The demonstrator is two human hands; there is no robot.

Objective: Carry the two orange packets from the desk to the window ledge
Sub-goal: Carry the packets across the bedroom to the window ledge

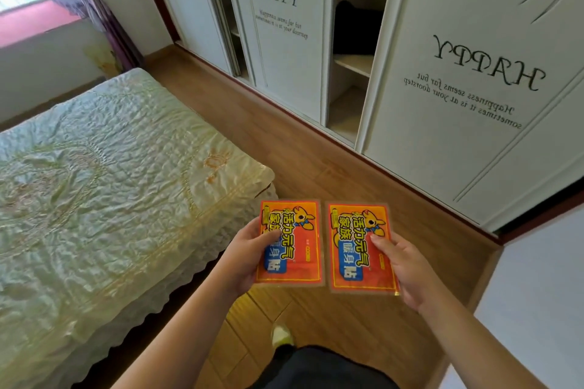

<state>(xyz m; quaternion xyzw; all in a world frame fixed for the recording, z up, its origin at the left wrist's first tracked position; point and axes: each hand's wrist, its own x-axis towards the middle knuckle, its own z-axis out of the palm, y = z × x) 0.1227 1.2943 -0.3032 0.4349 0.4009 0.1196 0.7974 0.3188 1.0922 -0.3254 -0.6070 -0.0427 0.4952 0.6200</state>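
I hold two flat orange packets side by side over the wooden floor, each printed with a cartoon animal and yellow and blue lettering. My left hand [249,254] grips the left orange packet [295,249] by its left edge, thumb on top. My right hand [407,265] grips the right orange packet [357,249] by its right edge. The window ledge [34,27], reddish pink, lies far off at the upper left beneath a bright window. No desk is in view.
A bed [104,186] with a pale green cover fills the left side. White sliding wardrobe doors [458,88] run along the right, one gap showing shelves. A strip of wooden floor [268,136] leads between them toward a purple curtain [104,16]. My shoe [281,336] shows below.
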